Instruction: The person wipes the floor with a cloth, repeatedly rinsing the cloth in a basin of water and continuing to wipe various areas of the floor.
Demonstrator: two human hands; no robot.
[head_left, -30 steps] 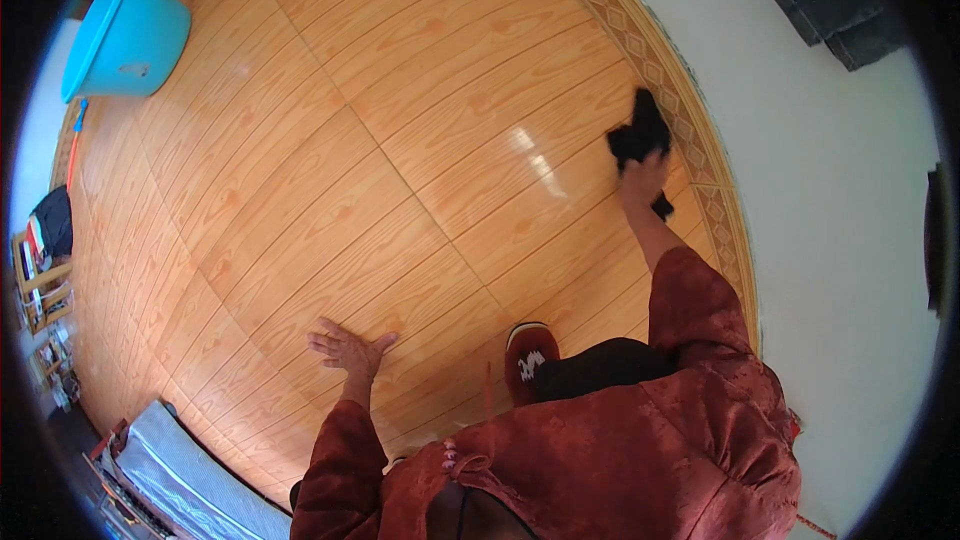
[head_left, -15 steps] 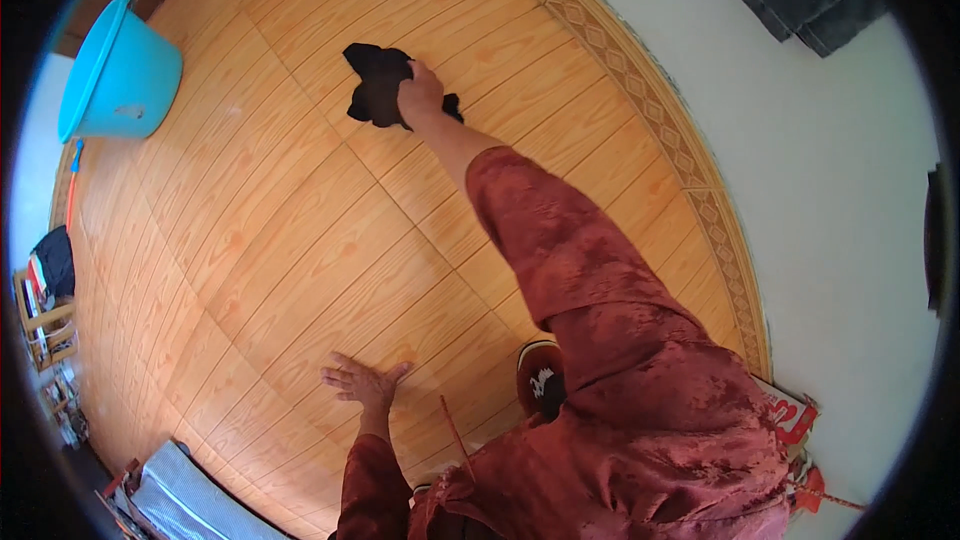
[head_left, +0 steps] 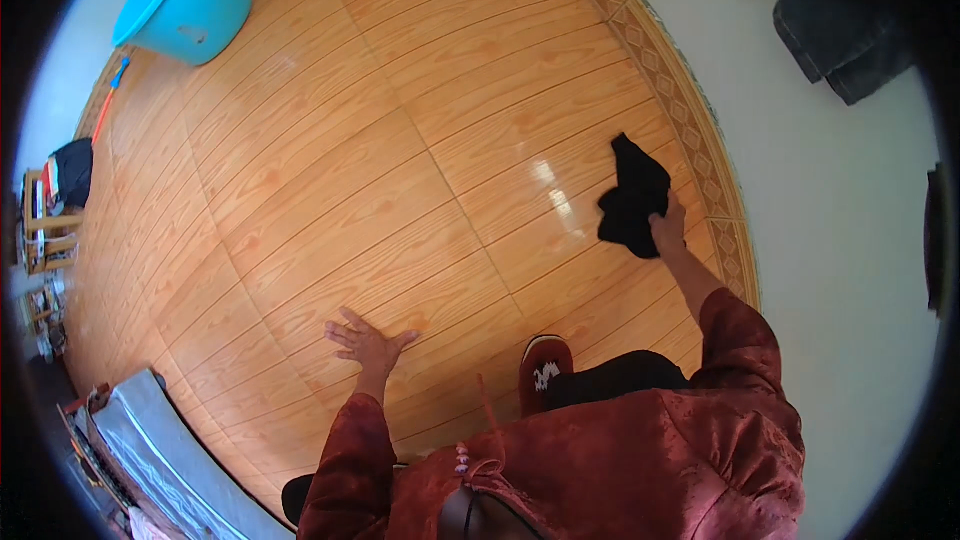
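My right hand [head_left: 670, 224] presses a black cloth [head_left: 636, 198] onto the wood-patterned floor [head_left: 380, 190], close to the patterned border on the right. The cloth spreads out crumpled to the left of and beyond my fingers, and part of the hand's grip is hidden. Wet-looking streaks shine on the floor just left of the cloth. My left hand [head_left: 366, 342] has its fingers spread, palm down at the floor, holding nothing. Both of my sleeves are dark red.
A light blue bucket [head_left: 195, 5] stands at the far left, near a stick with a blue and orange handle [head_left: 112, 90]. My red shoe [head_left: 545, 370] is between my hands. Dark fabric [head_left: 840, 30] hangs at the white wall on the right. A grey padded seat [head_left: 180, 450] lies lower left.
My right hand has swept the black cloth from the far middle of the floor to the right and nearer to me. My left hand stays spread at about the same spot.
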